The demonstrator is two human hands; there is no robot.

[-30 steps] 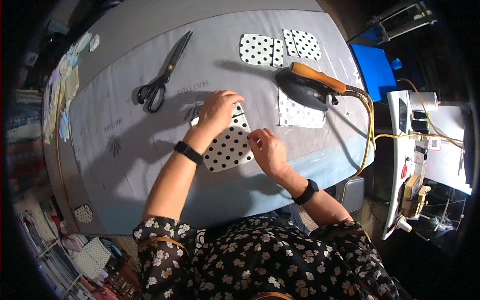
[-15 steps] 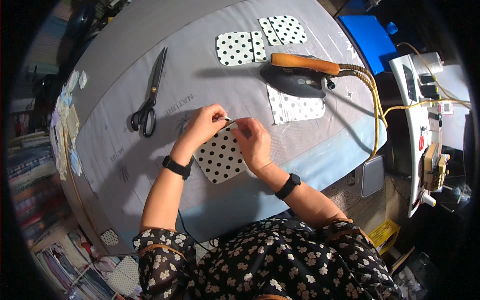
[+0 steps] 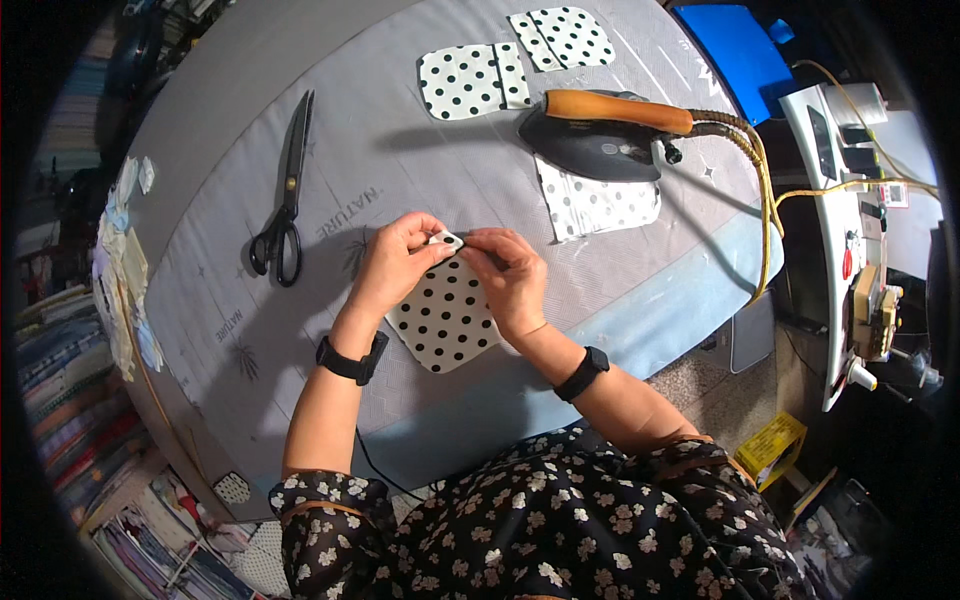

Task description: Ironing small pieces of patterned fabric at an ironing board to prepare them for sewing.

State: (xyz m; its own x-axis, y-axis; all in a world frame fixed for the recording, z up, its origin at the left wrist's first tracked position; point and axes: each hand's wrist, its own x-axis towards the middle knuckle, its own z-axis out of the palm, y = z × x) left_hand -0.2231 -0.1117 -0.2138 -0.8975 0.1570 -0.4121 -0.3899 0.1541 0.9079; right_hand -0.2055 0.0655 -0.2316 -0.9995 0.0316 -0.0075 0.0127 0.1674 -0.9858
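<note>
Between my hands is a white fabric piece with black dots [image 3: 440,315], its lower part lying on the padded table. My left hand [image 3: 395,265] pinches its top edge, where a bit of dotted cloth is folded over. Close beside it, my right hand [image 3: 508,278] pinches the same edge at the other end of the fold. Fingertips of both hands nearly meet, and a dark line runs along the fold there. To the upper right rests a steam iron [image 3: 590,140] with an orange handle, on another dotted fabric piece [image 3: 595,210].
Black scissors [image 3: 290,195] lie to the left. Two dotted pocket-shaped pieces, one [image 3: 470,80] and another [image 3: 563,38], lie at the far side. The iron's yellow hose [image 3: 765,240] runs down the right edge. Fabric scraps [image 3: 125,260] hang at the left edge.
More of the folded dotted cloth shows between my fingertips at the top edge. Both hands keep pinching the fabric. The whole view has shifted slightly.
</note>
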